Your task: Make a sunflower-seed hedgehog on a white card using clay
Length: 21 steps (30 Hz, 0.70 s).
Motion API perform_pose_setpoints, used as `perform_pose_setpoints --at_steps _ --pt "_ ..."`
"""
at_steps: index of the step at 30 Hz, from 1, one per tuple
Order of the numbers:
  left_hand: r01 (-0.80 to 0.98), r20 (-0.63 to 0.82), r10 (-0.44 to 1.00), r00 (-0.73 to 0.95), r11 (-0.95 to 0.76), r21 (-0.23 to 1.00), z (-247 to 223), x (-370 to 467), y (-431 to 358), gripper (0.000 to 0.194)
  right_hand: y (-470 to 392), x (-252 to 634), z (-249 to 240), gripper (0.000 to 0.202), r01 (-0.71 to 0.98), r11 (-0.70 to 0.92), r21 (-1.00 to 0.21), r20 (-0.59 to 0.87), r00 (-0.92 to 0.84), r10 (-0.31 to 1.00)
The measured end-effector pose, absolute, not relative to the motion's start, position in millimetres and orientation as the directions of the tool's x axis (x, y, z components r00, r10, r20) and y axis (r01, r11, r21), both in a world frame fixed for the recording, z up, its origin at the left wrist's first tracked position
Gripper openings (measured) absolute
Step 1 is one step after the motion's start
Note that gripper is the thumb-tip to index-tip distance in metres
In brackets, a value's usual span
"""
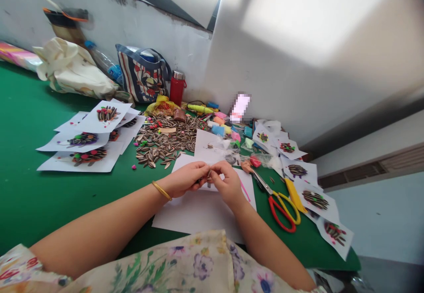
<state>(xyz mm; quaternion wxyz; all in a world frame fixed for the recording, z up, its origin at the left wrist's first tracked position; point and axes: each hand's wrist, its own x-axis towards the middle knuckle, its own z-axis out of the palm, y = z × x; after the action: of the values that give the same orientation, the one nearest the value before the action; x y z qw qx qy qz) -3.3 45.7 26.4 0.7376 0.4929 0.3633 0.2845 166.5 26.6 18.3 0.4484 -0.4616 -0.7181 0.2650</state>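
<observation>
My left hand (188, 179), with a gold bangle on the wrist, and my right hand (228, 183) meet over white paper (195, 211). Both are closed, fingertips pinched together around something small and dark that the fingers mostly hide. Just beyond them another white sheet (203, 145) carries a small dark mark. A heap of striped sunflower seeds (172, 140) spreads past my left hand. To the right of my right hand lie scissors (276, 200) with one red and one yellow handle, and a brown lump (247, 166) that looks like modelling clay.
Cards with seed pictures lie in a left pile (79, 162) and a right row (316, 199). Coloured clay packets (218, 130) sit at the back, near a phone-like bright screen (240, 107), a red bottle (177, 89) and a striped bag (142, 74). A wall bounds the green table (126, 213).
</observation>
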Motion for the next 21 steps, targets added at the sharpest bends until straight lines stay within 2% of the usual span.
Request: perform_pose_setpoints --at_steps 4,12,17,21 --pt "-0.033 -0.235 0.798 0.555 0.303 0.952 25 -2 45 0.039 25 165 17 0.008 0.443 0.444 -0.779 0.407 -0.182 0.895" --pt "-0.059 -0.250 0.849 0.465 0.311 0.949 24 -5 52 0.037 30 179 17 0.009 0.500 0.450 -0.740 0.395 -0.218 0.892" --pt "-0.047 -0.236 0.883 0.407 0.278 0.959 21 -7 56 0.037 20 193 14 0.009 0.562 0.558 -0.611 0.309 -0.480 0.821" --pt "0.021 -0.229 0.897 0.379 0.239 0.971 16 -7 59 0.038 11 191 11 0.024 0.647 0.622 -0.441 0.265 -0.569 0.779"
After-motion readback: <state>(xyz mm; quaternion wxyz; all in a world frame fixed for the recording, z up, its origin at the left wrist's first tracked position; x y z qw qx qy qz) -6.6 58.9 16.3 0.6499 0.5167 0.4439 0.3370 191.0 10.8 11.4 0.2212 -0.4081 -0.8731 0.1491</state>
